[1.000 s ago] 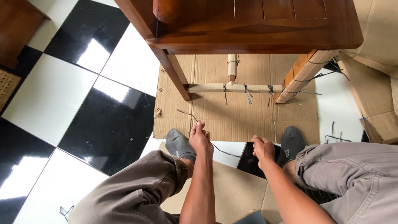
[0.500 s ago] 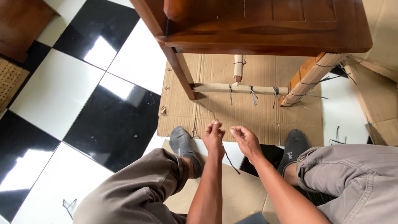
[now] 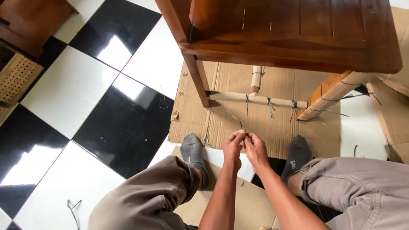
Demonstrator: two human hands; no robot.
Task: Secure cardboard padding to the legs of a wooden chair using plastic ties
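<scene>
L to R: a cut strap scrap (image 3: 75,212) lies on a white tile near the floor's lower left, well apart from the work. Left hand (image 3: 232,149) and right hand (image 3: 256,149) meet over the near edge of the cardboard sheet (image 3: 221,86), fingertips touching, both pinched on a thin dark strap (image 3: 237,119) that rises from betw. the fingers toward the chair (image 3: 294,18). Strap looks light, narrow, fairly stiff, prob. slick plastic w/ springy memory; it won't hold shape unless kept taut. Best grip, in my judgement: pinch close to the free end, thumb vs. forefinger, as both hands do. Further R, the paper-wrapped rail (image 3: 257,99) betw. the chair legs carries several tied straps, ends sticking out; wrapped leg (image 3: 333,94) at the sheet's right edge has more. Feet in grey socks rest on the sheet's near edge.
</scene>
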